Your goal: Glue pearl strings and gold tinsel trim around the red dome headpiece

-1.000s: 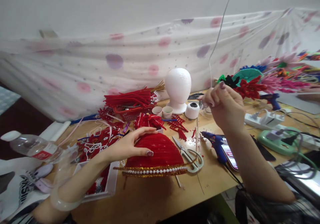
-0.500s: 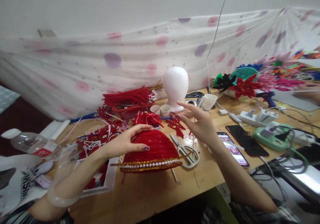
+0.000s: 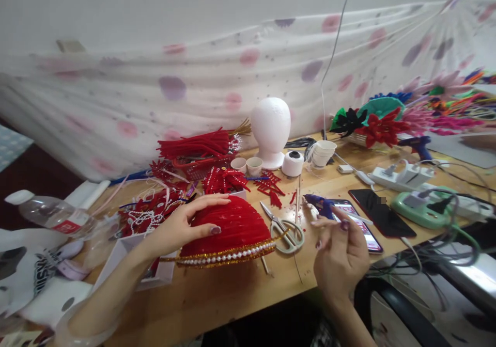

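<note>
My left hand (image 3: 180, 225) grips a red pleated hat (image 3: 228, 225), its thumb on the front and its fingers over the top. Gold trim and a row of white beads run along the lower edge. My right hand (image 3: 341, 256) is closed, thumb and fingers together, just in front of a blue glue gun (image 3: 323, 206). Whether it pinches something small is not clear. The gun lies by a lit phone (image 3: 370, 239), with a white stick at its rear. Scissors with pale handles (image 3: 287, 237) lie between the hat and my right hand.
A white foam head (image 3: 271, 127) stands behind, beside a white jar (image 3: 292, 164) and paper cups (image 3: 323, 153). Red trimmings and a white box (image 3: 165, 277) are at left, near a bottle (image 3: 54, 215). A dark phone (image 3: 382, 214), power strips and cables lie right.
My right hand has come down and nearer to me from above the table, its fingers closing. The glue gun and white jar now show. My left hand stays on the hat.
</note>
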`<control>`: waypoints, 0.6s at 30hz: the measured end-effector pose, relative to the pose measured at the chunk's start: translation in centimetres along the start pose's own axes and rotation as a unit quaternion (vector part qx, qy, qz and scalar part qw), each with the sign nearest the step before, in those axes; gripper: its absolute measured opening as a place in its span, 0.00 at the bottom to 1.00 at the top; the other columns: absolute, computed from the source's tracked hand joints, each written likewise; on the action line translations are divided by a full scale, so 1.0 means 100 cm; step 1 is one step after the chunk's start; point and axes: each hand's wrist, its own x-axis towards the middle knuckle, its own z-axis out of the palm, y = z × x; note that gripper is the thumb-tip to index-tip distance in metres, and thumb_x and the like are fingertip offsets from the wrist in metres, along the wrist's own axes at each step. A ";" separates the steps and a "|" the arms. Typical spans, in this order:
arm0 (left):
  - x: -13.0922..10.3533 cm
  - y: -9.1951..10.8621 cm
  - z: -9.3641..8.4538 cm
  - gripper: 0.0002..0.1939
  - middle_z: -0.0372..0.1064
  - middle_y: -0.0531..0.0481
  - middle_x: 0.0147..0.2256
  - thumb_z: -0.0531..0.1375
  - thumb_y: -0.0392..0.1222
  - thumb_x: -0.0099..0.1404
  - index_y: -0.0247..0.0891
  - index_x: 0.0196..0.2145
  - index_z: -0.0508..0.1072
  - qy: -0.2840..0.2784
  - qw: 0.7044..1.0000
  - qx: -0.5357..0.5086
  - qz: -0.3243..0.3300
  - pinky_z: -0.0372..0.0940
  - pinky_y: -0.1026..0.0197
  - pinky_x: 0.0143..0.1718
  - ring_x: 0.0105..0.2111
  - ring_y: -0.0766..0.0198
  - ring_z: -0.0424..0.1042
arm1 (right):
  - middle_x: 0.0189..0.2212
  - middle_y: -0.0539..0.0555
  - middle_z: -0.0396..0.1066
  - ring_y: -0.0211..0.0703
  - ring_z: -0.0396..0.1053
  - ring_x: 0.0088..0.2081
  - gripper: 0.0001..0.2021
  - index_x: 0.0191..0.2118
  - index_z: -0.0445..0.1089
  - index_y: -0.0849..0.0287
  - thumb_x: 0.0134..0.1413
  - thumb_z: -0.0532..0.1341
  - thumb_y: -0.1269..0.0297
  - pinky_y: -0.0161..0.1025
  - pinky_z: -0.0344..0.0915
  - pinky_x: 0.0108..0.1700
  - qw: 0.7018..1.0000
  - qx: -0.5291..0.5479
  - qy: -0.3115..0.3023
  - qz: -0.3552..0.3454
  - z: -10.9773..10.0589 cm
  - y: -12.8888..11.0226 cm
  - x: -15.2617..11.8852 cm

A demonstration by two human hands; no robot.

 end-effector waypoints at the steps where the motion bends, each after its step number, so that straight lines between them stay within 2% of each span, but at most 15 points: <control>1: -0.001 0.002 0.001 0.24 0.65 0.51 0.64 0.65 0.53 0.64 0.52 0.57 0.73 0.004 1.000 0.010 -0.002 0.47 0.44 0.70 0.68 0.51 0.57 | 0.31 0.49 0.75 0.40 0.73 0.34 0.12 0.52 0.74 0.55 0.66 0.60 0.61 0.45 0.69 0.48 1.000 0.014 0.023 0.005 -0.005 0.004 -0.006; 3: -0.002 0.007 0.001 0.25 0.66 0.51 0.64 0.65 0.54 0.63 0.52 0.57 0.74 0.014 0.999 0.033 -0.007 0.48 0.44 0.70 0.68 0.50 0.58 | 0.41 0.52 0.74 0.43 0.73 0.43 0.19 0.59 0.68 0.52 0.64 0.61 0.65 0.47 0.66 0.52 1.000 0.016 0.014 0.002 -0.016 0.010 -0.019; 4: -0.003 0.008 0.001 0.25 0.66 0.51 0.64 0.65 0.55 0.63 0.52 0.57 0.73 0.018 0.999 0.043 -0.010 0.49 0.44 0.70 0.67 0.50 0.58 | 0.45 0.54 0.72 0.45 0.72 0.46 0.21 0.61 0.66 0.51 0.64 0.61 0.67 0.48 0.66 0.52 1.000 -0.006 -0.018 -0.012 -0.023 0.012 -0.024; 6: -0.003 0.010 0.002 0.26 0.66 0.52 0.64 0.65 0.56 0.63 0.52 0.58 0.73 0.021 0.998 0.057 -0.017 0.50 0.44 0.69 0.67 0.50 0.59 | 0.49 0.56 0.71 0.50 0.70 0.49 0.19 0.58 0.68 0.49 0.63 0.59 0.69 0.51 0.64 0.52 0.984 -0.098 -0.127 -0.079 -0.034 0.015 -0.034; 8: -0.004 0.008 0.002 0.25 0.66 0.54 0.65 0.64 0.56 0.64 0.54 0.58 0.72 0.024 0.998 0.061 -0.018 0.51 0.45 0.69 0.67 0.51 0.60 | 0.48 0.58 0.71 0.57 0.66 0.51 0.14 0.51 0.73 0.50 0.60 0.61 0.69 0.55 0.61 0.52 0.929 -0.230 -0.226 -0.180 -0.041 0.018 -0.042; 9: -0.004 0.007 0.003 0.25 0.66 0.54 0.64 0.64 0.56 0.64 0.54 0.58 0.72 0.027 0.998 0.061 -0.018 0.51 0.45 0.69 0.67 0.51 0.60 | 0.48 0.58 0.71 0.59 0.64 0.51 0.13 0.49 0.74 0.50 0.59 0.62 0.67 0.56 0.59 0.52 0.898 -0.287 -0.250 -0.220 -0.041 0.020 -0.045; 11: -0.003 0.006 0.004 0.26 0.66 0.53 0.64 0.64 0.56 0.64 0.53 0.58 0.72 0.031 0.998 0.056 -0.014 0.52 0.46 0.68 0.66 0.52 0.61 | 0.46 0.60 0.72 0.61 0.63 0.48 0.15 0.50 0.73 0.52 0.57 0.65 0.62 0.56 0.56 0.50 0.860 -0.357 -0.256 -0.262 -0.037 0.024 -0.049; 13: -0.002 0.007 0.006 0.26 0.67 0.52 0.64 0.65 0.55 0.63 0.50 0.58 0.72 0.031 0.998 0.048 -0.006 0.54 0.47 0.68 0.65 0.52 0.62 | 0.43 0.60 0.73 0.61 0.64 0.45 0.17 0.51 0.72 0.56 0.57 0.66 0.58 0.53 0.55 0.48 0.844 -0.377 -0.263 -0.277 -0.027 0.027 -0.050; 16: 0.002 0.012 0.007 0.26 0.67 0.49 0.63 0.65 0.53 0.63 0.47 0.57 0.73 0.022 0.998 0.048 0.015 0.54 0.47 0.68 0.65 0.52 0.63 | 0.39 0.58 0.76 0.59 0.66 0.43 0.05 0.39 0.74 0.56 0.58 0.64 0.62 0.51 0.53 0.47 0.829 -0.399 -0.290 -0.264 -0.011 0.029 -0.047; 17: 0.003 0.015 0.007 0.25 0.68 0.49 0.63 0.64 0.52 0.63 0.47 0.57 0.74 0.016 0.998 0.055 0.021 0.53 0.46 0.68 0.65 0.52 0.63 | 0.38 0.58 0.77 0.59 0.66 0.42 0.03 0.34 0.73 0.56 0.59 0.63 0.65 0.51 0.52 0.47 0.827 -0.407 -0.294 -0.252 -0.006 0.028 -0.045; 18: 0.003 0.018 0.006 0.24 0.68 0.49 0.63 0.64 0.52 0.63 0.47 0.56 0.75 0.015 0.997 0.064 0.027 0.52 0.45 0.68 0.66 0.52 0.62 | 0.36 0.57 0.77 0.58 0.67 0.41 0.05 0.31 0.72 0.56 0.58 0.62 0.67 0.51 0.51 0.47 0.827 -0.414 -0.294 -0.242 -0.003 0.028 -0.044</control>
